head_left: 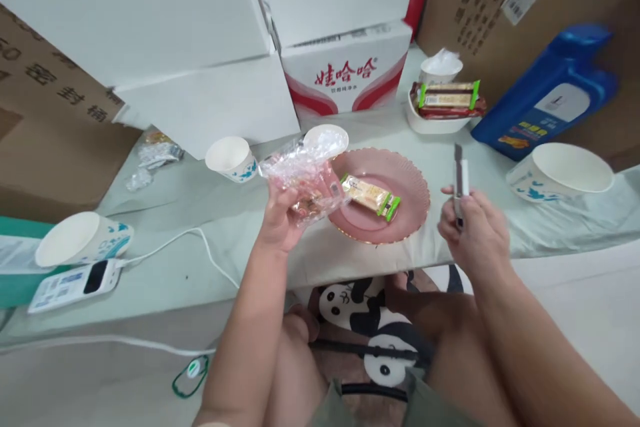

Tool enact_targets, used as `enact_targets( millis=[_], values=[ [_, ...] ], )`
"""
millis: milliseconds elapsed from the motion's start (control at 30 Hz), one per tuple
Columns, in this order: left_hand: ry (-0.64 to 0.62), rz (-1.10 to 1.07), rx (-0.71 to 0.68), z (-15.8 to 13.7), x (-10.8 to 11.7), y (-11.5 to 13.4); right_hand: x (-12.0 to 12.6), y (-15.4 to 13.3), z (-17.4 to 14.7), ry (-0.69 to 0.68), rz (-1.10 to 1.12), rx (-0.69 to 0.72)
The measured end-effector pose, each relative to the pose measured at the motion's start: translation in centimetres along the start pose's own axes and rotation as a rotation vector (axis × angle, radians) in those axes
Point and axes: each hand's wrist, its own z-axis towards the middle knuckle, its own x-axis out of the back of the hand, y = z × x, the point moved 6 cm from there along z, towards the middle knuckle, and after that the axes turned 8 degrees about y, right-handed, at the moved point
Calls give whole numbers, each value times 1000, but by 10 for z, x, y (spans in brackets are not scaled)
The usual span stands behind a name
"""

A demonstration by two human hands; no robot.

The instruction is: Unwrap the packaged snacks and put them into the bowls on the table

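Note:
My left hand (281,219) is closed on a crinkled clear plastic bag (311,188) with reddish-brown contents I cannot make out. The bag hangs over the left rim of a pink scalloped plate (417,203) with a gold edge. On the plate lie wrapped snack bars (370,196) with green ends. To the plate's right, my right hand (477,230) grips a utility knife (461,180), its blade pointing up and away from me. Behind the bag, a white paper cup (327,139) is partly hidden.
Paper cups (230,157) and bowls (575,173) stand around. A white tub (435,124) holds more wrapped bars. A blue bottle (545,93) leans at right. Cardboard boxes (347,80) line the back. A white power bank (75,287) with a cable lies at left.

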Motion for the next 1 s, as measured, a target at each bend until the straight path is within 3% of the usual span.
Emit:
enact_targets(
  millis=[133,267,433,600,767,833,967,1000],
  values=[
    [-24,11,-35,1,-12,-9,-72,-35,-37,-336,-70,97],
    [-26,64,-36,-1,-18,-16,-109,-48,-58,-456,-246,306],
    [-55,98,-8,-7,-21,-17,-117,-35,-64,-493,-446,441],
    [4,14,-67,-5,-23,-8,-113,-33,-67,-471,-582,511],
    [125,-63,-122,5,-11,3,-97,-34,-72,-587,-641,449],
    [138,-75,-116,6,-7,7,-73,-37,-58,-482,-633,405],
    [33,-49,-48,-2,-13,8,12,-39,-1,171,-748,439],
    [2,-25,-14,-5,-15,7,30,-32,14,259,-845,433]
  ],
)
